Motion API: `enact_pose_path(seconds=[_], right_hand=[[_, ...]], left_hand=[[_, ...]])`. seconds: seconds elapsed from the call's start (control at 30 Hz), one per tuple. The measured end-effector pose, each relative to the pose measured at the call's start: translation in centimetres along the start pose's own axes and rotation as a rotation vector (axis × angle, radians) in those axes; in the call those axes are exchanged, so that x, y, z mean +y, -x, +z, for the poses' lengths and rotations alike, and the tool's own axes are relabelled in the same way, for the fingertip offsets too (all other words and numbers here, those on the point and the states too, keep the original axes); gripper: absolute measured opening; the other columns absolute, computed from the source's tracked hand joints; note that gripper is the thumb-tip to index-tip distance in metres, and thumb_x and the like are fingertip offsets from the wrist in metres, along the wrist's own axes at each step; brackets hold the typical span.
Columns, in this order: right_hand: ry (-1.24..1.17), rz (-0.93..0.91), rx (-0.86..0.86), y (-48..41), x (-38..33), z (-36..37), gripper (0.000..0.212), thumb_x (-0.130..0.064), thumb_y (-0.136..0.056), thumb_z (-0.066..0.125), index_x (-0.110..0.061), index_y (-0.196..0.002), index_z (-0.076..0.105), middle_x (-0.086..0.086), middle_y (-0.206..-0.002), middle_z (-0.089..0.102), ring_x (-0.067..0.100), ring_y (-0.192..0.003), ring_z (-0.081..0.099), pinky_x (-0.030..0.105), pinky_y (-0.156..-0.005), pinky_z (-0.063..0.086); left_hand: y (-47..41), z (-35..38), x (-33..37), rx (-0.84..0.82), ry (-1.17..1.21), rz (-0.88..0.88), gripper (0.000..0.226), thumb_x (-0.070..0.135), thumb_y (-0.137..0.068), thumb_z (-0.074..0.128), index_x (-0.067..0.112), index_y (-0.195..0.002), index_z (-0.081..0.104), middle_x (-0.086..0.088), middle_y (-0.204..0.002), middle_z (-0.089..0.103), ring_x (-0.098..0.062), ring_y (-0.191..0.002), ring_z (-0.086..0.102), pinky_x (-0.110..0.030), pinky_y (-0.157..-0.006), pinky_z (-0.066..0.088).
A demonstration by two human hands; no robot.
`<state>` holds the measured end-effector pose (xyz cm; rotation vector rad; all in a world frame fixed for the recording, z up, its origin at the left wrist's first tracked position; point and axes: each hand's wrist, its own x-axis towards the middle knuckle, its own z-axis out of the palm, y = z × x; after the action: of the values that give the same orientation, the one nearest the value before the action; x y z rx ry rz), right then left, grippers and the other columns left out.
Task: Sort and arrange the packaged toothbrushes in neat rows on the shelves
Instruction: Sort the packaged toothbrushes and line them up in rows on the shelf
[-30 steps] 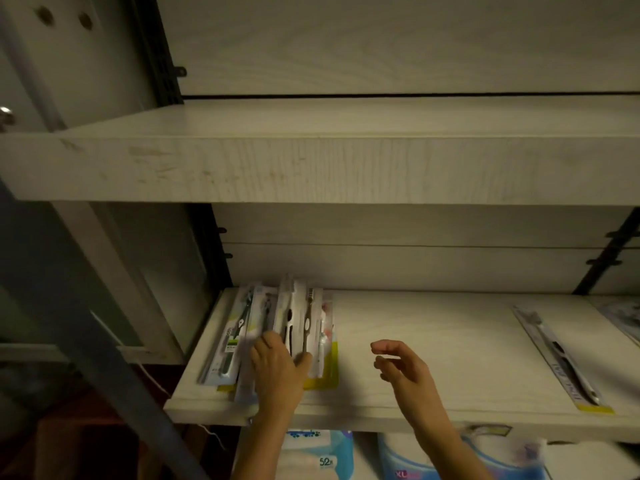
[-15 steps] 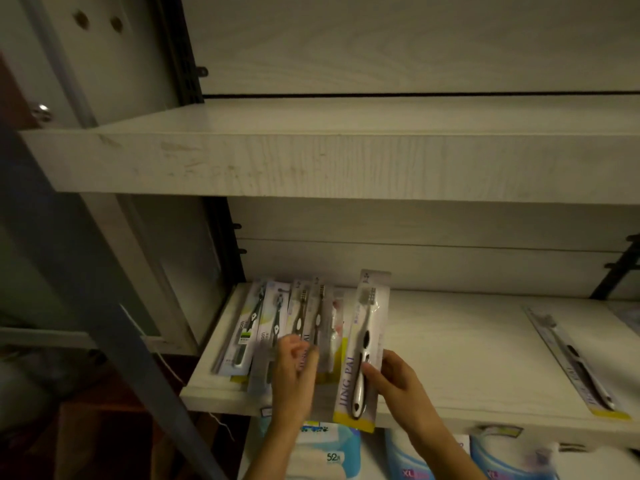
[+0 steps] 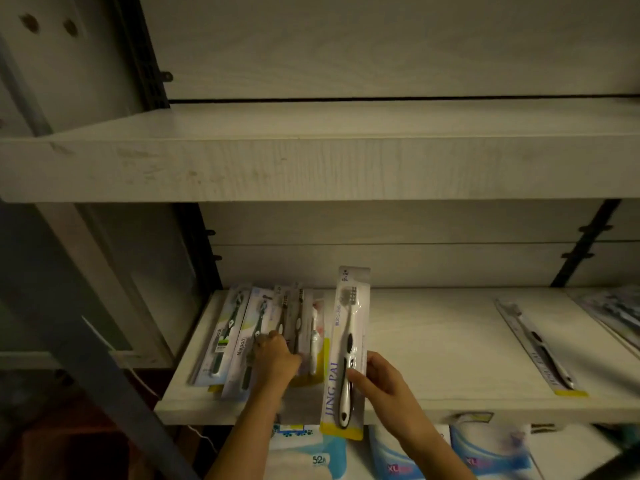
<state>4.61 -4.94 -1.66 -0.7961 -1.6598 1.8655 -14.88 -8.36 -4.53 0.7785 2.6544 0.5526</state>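
The right hand [image 3: 381, 384] pinched the white, yellow-edged carded toothbrush pack [image 3: 347, 327], lengthwise front-to-back, just right of the row of packaged toothbrushes [image 3: 230, 332] where the left hand [image 3: 277, 356] rested flat.

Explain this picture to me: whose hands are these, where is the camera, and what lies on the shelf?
No robot here: these are a person's bare hands, filmed by a camera worn on the head, looking forward and down. The left hand touches a row of toothbrush packs lying at the left end of the shelf; its grip is blurred. The right hand pinches another pack, held up over the shelf's front edge. A lone pack lies further right.
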Motion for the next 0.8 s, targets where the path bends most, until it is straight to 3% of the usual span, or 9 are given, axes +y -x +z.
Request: enact_pose_path(seconds=[0.1,0.3,0.47,0.7,0.8], right_hand=[[0.001,0.003,0.002,0.1,-0.1,-0.2,0.018,-0.009,-0.089,0.056,-0.011,-0.107,0.059,0.003,-0.098,0.072,0.012,-0.093,0.068,0.019,-0.074,0.054],[0.007,-0.003,0.008,0.3,-0.2,-0.4,0.017,-0.008,-0.09,0.056,-0.01,-0.106,0.059,0.005,-0.098,0.071,0.013,-0.093,0.068,0.02,-0.074,0.053],[-0.018,0.019,-0.001,0.3,0.0,-0.7,0.019,-0.008,-0.09,0.056,-0.011,-0.109,0.059,0.004,-0.099,0.072,0.015,-0.095,0.069,0.023,-0.076,0.055],[-0.025,0.018,0.014,0.3,-0.1,-0.8,0.019,-0.006,-0.089,0.057,-0.011,-0.107,0.06,0.003,-0.097,0.073,0.016,-0.095,0.069,0.025,-0.078,0.055],[-0.02,-0.001,0.036,0.1,-0.1,-1.1,0.017,-0.003,-0.088,0.057,-0.008,-0.104,0.06,0.007,-0.097,0.073,0.019,-0.095,0.068,0.026,-0.079,0.054]], left_hand=[[0.0,-0.1,0.1,-0.02,-0.007,-0.017,0.051,0.024,-0.074,0.072,0.006,-0.117,0.051,-0.016,-0.128,0.041,-0.029,-0.114,0.047,-0.031,-0.084,0.045],[0.2,0.5,0.5,-0.011,-0.132,0.042,0.067,0.041,-0.081,0.061,0.013,-0.136,0.036,-0.014,-0.142,0.031,-0.03,-0.133,0.028,-0.04,-0.105,0.033],[0.5,1.5,0.0,0.015,-0.17,0.085,0.066,0.058,-0.082,0.052,0.014,-0.131,0.045,-0.012,-0.142,0.031,-0.03,-0.134,0.024,-0.04,-0.11,0.027],[-0.1,1.2,0.7,0.002,-0.122,0.027,0.057,0.051,-0.077,0.064,0.011,-0.117,0.055,-0.01,-0.142,0.028,-0.029,-0.134,0.022,-0.038,-0.109,0.026],[-0.2,1.0,0.9,-0.002,-0.119,-0.01,0.061,0.049,-0.075,0.066,0.011,-0.121,0.052,-0.012,-0.142,0.027,-0.031,-0.133,0.022,-0.038,-0.107,0.029]])
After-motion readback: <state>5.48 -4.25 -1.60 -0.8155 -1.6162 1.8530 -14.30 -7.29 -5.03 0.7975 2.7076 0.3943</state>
